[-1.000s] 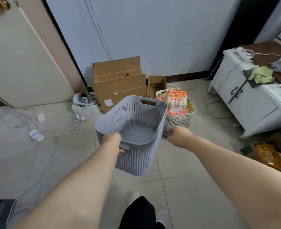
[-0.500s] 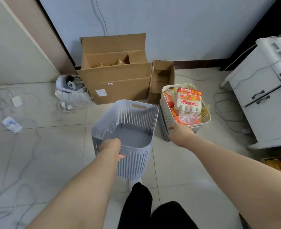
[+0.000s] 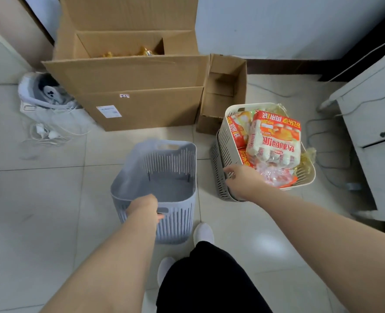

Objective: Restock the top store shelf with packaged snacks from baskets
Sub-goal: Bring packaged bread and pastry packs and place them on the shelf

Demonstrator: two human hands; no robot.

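Note:
An empty grey-blue plastic basket (image 3: 164, 168) is low over the tiled floor in front of my feet. My left hand (image 3: 145, 207) grips its near rim at the handle slot. To its right a cream basket (image 3: 223, 141) stands on the floor, piled with red and orange snack packs (image 3: 275, 136) in clear wrap. My right hand (image 3: 243, 181) is at the cream basket's near rim, fingers pointing left along the rim; whether they hold the rim I cannot tell. No store shelf is in view.
A large open cardboard box (image 3: 141, 86) with yellow packets inside stands against the wall, a smaller open box (image 3: 223, 93) beside it. A white cabinet (image 3: 374, 123) is at the right. A white bag and loose cables (image 3: 49, 114) lie at the left.
I have stepped closer and bent down. The grey-blue basket has come down to the floor in my left hand, and my right hand has reached the cream basket's rim.

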